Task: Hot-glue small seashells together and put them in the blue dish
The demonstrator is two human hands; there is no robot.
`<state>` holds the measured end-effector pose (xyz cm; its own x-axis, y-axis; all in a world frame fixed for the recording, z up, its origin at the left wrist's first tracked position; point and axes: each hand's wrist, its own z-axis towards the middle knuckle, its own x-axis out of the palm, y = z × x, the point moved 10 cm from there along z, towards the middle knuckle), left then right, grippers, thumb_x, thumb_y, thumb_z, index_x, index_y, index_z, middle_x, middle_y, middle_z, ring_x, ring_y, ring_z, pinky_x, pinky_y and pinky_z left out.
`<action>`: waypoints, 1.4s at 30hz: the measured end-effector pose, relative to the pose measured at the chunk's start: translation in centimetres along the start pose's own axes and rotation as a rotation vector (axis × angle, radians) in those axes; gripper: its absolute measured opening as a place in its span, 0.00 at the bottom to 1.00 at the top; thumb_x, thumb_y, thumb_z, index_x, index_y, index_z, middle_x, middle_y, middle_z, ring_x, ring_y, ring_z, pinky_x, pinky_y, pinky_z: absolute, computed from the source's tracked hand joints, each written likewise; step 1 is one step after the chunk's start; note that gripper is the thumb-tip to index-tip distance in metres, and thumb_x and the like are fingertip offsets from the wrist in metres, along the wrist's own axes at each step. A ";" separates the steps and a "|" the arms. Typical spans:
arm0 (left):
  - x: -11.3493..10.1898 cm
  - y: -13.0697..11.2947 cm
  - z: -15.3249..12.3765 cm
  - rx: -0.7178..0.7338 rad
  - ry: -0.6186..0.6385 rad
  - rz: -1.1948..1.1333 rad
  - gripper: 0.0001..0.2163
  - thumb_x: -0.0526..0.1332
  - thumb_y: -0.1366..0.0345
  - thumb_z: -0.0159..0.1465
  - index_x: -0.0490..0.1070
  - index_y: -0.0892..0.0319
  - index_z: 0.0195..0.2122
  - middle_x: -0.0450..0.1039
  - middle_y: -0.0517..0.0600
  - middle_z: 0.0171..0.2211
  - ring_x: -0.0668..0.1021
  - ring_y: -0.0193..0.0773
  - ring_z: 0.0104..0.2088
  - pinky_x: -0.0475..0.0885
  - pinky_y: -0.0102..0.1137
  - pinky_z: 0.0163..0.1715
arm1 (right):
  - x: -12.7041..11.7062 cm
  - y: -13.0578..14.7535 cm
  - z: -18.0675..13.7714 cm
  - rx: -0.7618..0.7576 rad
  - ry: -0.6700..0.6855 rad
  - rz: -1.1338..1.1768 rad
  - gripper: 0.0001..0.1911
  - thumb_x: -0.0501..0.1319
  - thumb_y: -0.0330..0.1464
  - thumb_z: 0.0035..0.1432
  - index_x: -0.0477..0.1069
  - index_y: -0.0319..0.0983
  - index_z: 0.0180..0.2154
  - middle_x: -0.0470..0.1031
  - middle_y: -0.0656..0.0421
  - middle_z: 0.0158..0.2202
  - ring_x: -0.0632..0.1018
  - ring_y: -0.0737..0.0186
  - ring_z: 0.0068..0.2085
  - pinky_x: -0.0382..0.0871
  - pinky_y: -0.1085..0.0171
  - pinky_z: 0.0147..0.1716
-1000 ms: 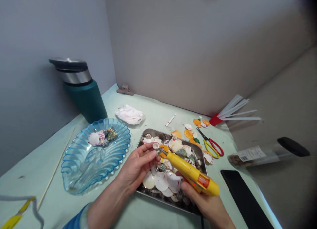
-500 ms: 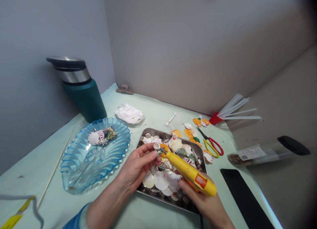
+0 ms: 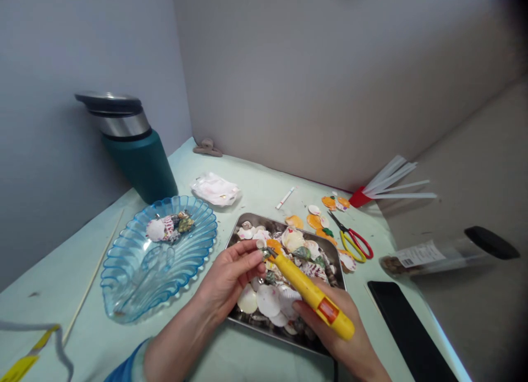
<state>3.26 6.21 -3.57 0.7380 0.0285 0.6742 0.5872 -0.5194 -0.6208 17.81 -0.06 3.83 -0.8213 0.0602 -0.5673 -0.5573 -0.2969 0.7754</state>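
My right hand (image 3: 344, 338) grips a yellow glue gun (image 3: 309, 295) and points its metal tip up and left. The tip touches a small shell (image 3: 260, 244) pinched in the fingers of my left hand (image 3: 231, 277). Both hands hover over a metal tray (image 3: 247, 219) heaped with white, orange and striped seashells. To the left stands a blue glass shell-shaped dish (image 3: 157, 261) with a few shells stuck together at its far side.
A teal bottle (image 3: 132, 151) stands at the back left. Scissors (image 3: 352, 241), loose orange shells (image 3: 315, 219), a bundle of glue sticks (image 3: 390, 184), a clear tube (image 3: 445, 252) and a black phone (image 3: 408, 332) lie to the right. A wooden skewer (image 3: 93, 277) lies left.
My right hand has rolled the glue gun slightly and lowered its rear end. The tip stays on the shell in my left hand.
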 end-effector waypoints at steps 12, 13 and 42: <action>0.1 -0.2 -0.3 0.007 -0.021 -0.006 0.17 0.76 0.68 0.43 0.74 0.64 0.33 0.71 0.44 0.23 0.71 0.26 0.20 0.68 0.21 0.22 | 0.8 -1.1 -0.7 -0.057 0.101 0.028 0.06 0.61 0.28 0.58 0.73 0.40 0.39 0.79 0.59 0.34 0.79 0.62 0.32 0.70 0.68 0.33; 0.1 -0.2 -0.3 0.006 -0.020 -0.002 0.17 0.76 0.68 0.44 0.74 0.64 0.33 0.70 0.44 0.22 0.71 0.26 0.19 0.68 0.21 0.21 | 0.8 -1.0 -0.7 -0.067 0.096 0.019 0.06 0.61 0.28 0.58 0.73 0.40 0.39 0.79 0.58 0.34 0.79 0.62 0.32 0.70 0.68 0.33; -0.2 -0.2 -0.1 0.026 -0.019 0.022 0.14 0.75 0.69 0.45 0.78 0.64 0.33 0.73 0.46 0.23 0.71 0.25 0.20 0.69 0.21 0.23 | 0.6 0.3 -0.2 -0.183 0.092 -0.026 0.09 0.63 0.38 0.57 0.76 0.39 0.34 0.79 0.58 0.27 0.79 0.61 0.27 0.71 0.66 0.28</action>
<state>3.01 6.27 -3.53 0.7569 0.0336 0.6527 0.5789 -0.4981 -0.6456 17.16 -0.31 3.65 -0.7876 -0.0146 -0.6160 -0.5401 -0.4647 0.7016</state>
